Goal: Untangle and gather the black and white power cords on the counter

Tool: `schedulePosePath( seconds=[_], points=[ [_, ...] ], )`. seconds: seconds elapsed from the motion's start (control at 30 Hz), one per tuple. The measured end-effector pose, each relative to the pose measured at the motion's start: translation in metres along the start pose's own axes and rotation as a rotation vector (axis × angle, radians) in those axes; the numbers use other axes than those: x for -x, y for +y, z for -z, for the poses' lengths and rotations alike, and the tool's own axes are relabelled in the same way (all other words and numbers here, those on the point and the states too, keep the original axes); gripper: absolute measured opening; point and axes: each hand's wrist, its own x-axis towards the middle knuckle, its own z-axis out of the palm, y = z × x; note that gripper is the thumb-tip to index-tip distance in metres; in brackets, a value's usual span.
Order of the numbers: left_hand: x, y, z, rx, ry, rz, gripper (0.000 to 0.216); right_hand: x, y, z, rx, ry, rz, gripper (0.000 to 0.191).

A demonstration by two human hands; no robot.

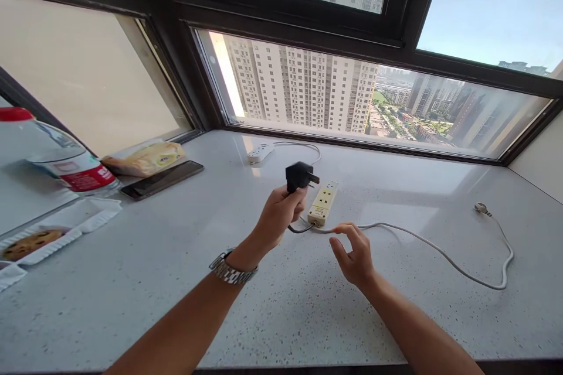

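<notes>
Speckled counter [132, 281] w/ yellowish power strip [323, 204], white strip [259, 154], phone [162, 179], snack pkt [144, 158], cookie tray [39, 240].

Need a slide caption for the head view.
Left hand holds a black plug by a power strip; open right hand near its white cable.

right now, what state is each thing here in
black plug, unplugged, prongs bare
left hand, shut on the black plug
right hand, open, fingers spread by the white cord
power strip, flat on the counter, sockets empty
white cord, loose, far end unplugged
phone, face up, screen dark
bottle, cap on
</notes>
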Motion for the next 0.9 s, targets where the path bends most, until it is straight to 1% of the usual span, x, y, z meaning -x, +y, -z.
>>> schedulePosePath(
  seconds=[0.1,0.17,0.2,0.27,0.33,0.4,0.43,0.53,0.57,0.63,0.7,0.77,0.83,0.9],
  points=[
    [-0.021,-0.015,-0.009,-0.599,0.019,-0.112,0.028,-0.002,0.01,0.003,0.022,0.077,-0.069,0.015],
    [-0.036,-0.022,-0.019,-0.975,-0.008,-0.104,0.02,-0.001,0.014,0.004,0.047,0.057,-0.109,0.017],
    [-0.043,-0.025,-0.023,-1.105,-0.016,-0.083,0.017,-0.001,0.015,0.003,0.051,0.033,-0.13,0.017],
    [-0.054,-0.03,-0.031,-1.236,-0.03,-0.036,0.014,0.002,0.015,0.001,0.046,-0.021,-0.174,0.018],
    [-0.062,-0.036,-0.033,-1.237,-0.018,-0.011,0.012,0.003,0.014,-0.001,0.048,-0.061,-0.221,0.02],
    [-0.068,-0.041,-0.029,-1.112,0.033,0.005,0.011,0.001,0.015,0.0,0.063,-0.07,-0.278,0.023],
    [-0.069,-0.043,-0.024,-0.963,0.065,0.03,0.014,-0.002,0.016,0.002,0.071,-0.064,-0.32,0.024],
    [-0.071,-0.042,-0.004,-0.389,0.137,0.145,0.025,-0.021,0.023,0.012,0.092,-0.064,-0.51,0.027],
    [-0.07,-0.04,0.002,-0.243,0.15,0.169,0.028,-0.029,0.025,0.015,0.11,-0.084,-0.581,0.03],
    [-0.067,-0.033,0.013,-0.014,0.16,0.166,0.033,-0.047,0.029,0.015,0.192,-0.147,-0.701,0.042],
    [-0.063,-0.03,0.019,0.22,0.154,0.132,0.042,-0.064,0.03,0.007,0.311,-0.236,-0.78,0.058],
    [-0.058,-0.033,0.02,0.437,0.164,0.12,0.052,-0.076,0.03,-0.008,0.424,-0.328,-0.821,0.071],
    [-0.053,-0.044,0.017,0.534,0.213,0.132,0.056,-0.086,0.028,-0.026,0.531,-0.383,-0.833,0.08],
    [-0.05,-0.058,0.015,0.588,0.28,0.171,0.058,-0.094,0.028,-0.039,0.638,-0.394,-0.826,0.083]
  ],
)
